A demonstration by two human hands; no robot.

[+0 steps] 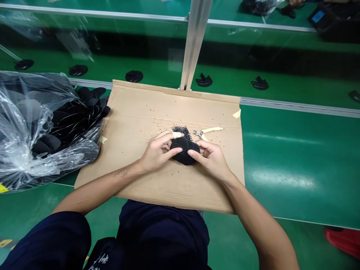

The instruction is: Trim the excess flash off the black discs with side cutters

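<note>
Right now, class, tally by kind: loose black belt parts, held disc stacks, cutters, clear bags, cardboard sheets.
Loose black plastic parts on green belt: 6 (one cropped)
Hand-held stacks of black round discs: 1
Cream-handled metal cutters: 1
Clear plastic bags: 1
Brown cardboard sheets: 1
Total: 10

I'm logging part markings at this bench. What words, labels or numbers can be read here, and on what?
Nothing reads clearly.
White lettering on the dark clothing: too blurred to read.
Yellow label beside the plastic bag: cut off, unreadable.
Blue screen: too small.
No marking visible on the black discs in the left hand and right hand.
</note>
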